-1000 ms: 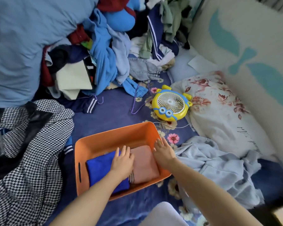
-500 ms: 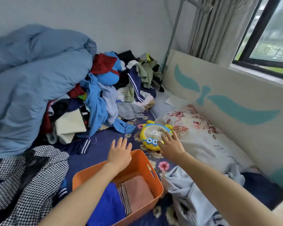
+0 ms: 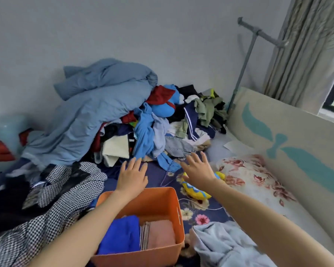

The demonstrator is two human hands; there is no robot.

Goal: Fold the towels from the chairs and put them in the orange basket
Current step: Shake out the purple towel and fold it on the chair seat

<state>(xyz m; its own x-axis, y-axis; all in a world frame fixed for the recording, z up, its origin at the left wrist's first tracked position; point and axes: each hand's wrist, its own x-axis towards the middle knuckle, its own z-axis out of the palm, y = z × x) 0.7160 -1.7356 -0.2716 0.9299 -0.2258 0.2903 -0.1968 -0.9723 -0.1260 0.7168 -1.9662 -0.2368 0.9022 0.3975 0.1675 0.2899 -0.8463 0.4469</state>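
Note:
The orange basket [image 3: 175,207] stands on the bed at the bottom middle. Inside it lie a folded blue towel [image 3: 121,237] on the left and a folded pink towel [image 3: 159,236] on the right, side by side. My left hand [image 3: 132,177] hovers above the basket's far rim with fingers spread and holds nothing. My right hand [image 3: 198,169] is raised further right, over the yellow fan, also with spread fingers and nothing in it.
A yellow toy fan [image 3: 196,189] lies under my right wrist. A big heap of clothes [image 3: 158,132] and a blue duvet [image 3: 89,120] fill the back. A houndstooth garment [image 3: 52,191] lies left, a pale blue cloth [image 3: 218,245] and floral pillow [image 3: 253,182] right.
Both hands have lifted off the towels in the basket and moved up and forward. The view has tilted up from the basket towards the wall and clothes heap.

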